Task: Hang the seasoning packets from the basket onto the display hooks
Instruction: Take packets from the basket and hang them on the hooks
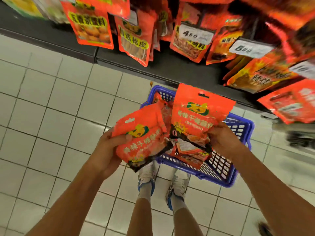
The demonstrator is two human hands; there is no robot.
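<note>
My left hand (109, 147) grips a stack of red seasoning packets (144, 140) by its left edge, thumb on top. My right hand (221, 138) holds a single red seasoning packet (197, 114) upright by its lower right corner, its hang hole at the top. Both are held above a blue plastic basket (238, 126) on the floor, which holds more red packets (189, 155). Red packets hang on display hooks (201, 19) above, several of them blurred.
A dark shelf base (170, 68) runs across behind the basket. White price tags (196, 34) hang among the packets. My feet in white shoes (177, 188) stand on the white tiled floor (51, 116) just in front of the basket.
</note>
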